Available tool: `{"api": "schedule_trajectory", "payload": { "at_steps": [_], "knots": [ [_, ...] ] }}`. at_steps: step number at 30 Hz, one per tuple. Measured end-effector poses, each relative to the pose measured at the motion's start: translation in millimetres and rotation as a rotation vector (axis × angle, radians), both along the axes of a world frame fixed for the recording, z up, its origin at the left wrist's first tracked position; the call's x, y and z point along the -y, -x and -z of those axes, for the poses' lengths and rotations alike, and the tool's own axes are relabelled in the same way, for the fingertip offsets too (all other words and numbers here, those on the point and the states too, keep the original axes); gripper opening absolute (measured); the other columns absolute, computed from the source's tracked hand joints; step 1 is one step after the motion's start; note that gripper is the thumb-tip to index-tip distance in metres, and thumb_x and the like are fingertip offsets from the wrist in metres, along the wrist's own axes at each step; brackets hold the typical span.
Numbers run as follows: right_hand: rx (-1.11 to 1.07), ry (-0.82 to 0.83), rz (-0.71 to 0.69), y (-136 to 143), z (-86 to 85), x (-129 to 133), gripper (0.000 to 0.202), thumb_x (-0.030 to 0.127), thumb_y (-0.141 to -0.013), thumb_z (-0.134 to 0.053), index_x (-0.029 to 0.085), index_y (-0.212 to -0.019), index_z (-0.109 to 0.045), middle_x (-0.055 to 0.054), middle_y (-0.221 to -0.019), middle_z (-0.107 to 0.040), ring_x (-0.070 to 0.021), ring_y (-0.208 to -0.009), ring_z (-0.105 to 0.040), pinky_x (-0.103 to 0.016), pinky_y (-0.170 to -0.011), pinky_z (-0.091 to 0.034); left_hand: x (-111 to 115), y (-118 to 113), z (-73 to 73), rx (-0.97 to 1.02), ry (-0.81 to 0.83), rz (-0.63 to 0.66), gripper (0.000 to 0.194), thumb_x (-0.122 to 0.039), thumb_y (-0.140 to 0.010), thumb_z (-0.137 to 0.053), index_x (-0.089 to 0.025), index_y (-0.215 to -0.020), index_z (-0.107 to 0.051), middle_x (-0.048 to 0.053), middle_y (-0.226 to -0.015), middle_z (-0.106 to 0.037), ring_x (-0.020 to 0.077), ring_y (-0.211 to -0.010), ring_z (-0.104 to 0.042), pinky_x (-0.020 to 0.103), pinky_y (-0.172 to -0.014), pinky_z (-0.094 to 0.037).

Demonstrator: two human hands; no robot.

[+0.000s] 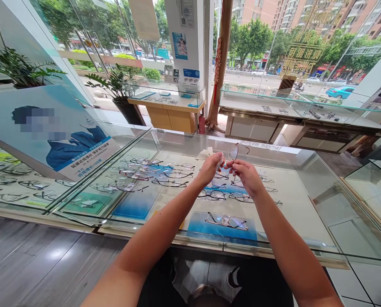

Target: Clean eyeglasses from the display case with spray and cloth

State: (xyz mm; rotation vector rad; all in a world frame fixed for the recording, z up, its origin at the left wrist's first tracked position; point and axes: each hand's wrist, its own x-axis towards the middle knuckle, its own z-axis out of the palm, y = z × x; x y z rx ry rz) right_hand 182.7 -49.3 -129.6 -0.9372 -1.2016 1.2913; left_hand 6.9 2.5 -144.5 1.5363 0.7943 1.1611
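Above the glass display case, my right hand (245, 174) pinches a pair of thin dark-red framed glasses (234, 152), held up with a lens above the fingers. Close beside it on the left, my left hand (212, 167) is closed, and a crumpled whitish cloth (206, 153) sticks out behind its fingers. Whether its fingertips also touch the frame is too small to tell. Below both hands, several glasses in rows show in the case, and one pair (226, 221) lies nearest me over a blue card.
The glass display case (292, 213) spans the area before me. On the left stands a poster board (59, 149) by more glasses. Farther back are a potted plant (126, 106), a wooden cabinet (169, 118), a red extinguisher (201, 124) and another glass counter (254, 128).
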Motion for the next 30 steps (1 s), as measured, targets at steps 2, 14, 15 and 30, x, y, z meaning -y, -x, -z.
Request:
{"api": "schedule_trajectory", "payload": {
  "at_steps": [2, 14, 15, 30],
  "knots": [
    [-0.047, 0.004, 0.050, -2.7, -2.9, -0.4, 0.022, 0.041, -0.080, -0.075, 0.024, -0.090, -0.084, -0.007, -0.096, -0.082, -0.0193, -0.082, -0.060, -0.034, -0.073, -0.044, 1.0, 0.4, -1.5, -0.054, -0.028, -0.012, 0.063, -0.080, -0.094, -0.044, -0.021, -0.078, -0.055, 0.002, -0.077, -0.056, 0.0166, -0.072, -0.052, 0.030, -0.067, -0.045],
    [-0.203, 0.002, 0.139, -9.1, -1.4, -5.2, 0.023, 0.041, -0.083, -0.076, 0.023, -0.095, -0.083, -0.007, -0.099, -0.082, -0.0179, -0.081, -0.062, -0.030, -0.067, -0.048, -2.5, 3.3, 5.8, -0.131, -0.104, 0.019, 0.056, -0.075, -0.097, -0.048, -0.021, -0.083, -0.058, 0.003, -0.084, -0.058, 0.0189, -0.080, -0.055, 0.032, -0.075, -0.049],
    [-0.199, -0.002, 0.142, -9.6, -1.3, -5.3, 0.023, 0.041, -0.083, -0.075, 0.023, -0.095, -0.083, -0.007, -0.100, -0.082, -0.0182, -0.082, -0.062, -0.031, -0.068, -0.048, -5.6, 6.1, 5.2, -0.101, -0.089, -0.029, 0.053, -0.072, -0.097, -0.050, -0.021, -0.087, -0.059, 0.003, -0.087, -0.059, 0.0192, -0.083, -0.056, 0.033, -0.077, -0.050],
    [-0.164, -0.033, 0.155, -17.4, 3.5, -10.5, 0.023, 0.043, -0.085, -0.073, 0.025, -0.097, -0.082, -0.008, -0.104, -0.082, -0.0217, -0.092, -0.067, -0.034, -0.075, -0.053, -69.0, 87.2, 5.0, -0.293, -0.157, -1.003, 0.023, -0.023, -0.101, -0.058, -0.020, -0.124, -0.057, 0.017, -0.134, -0.066, 0.0276, -0.125, -0.061, 0.043, -0.114, -0.047]
  ]
}}
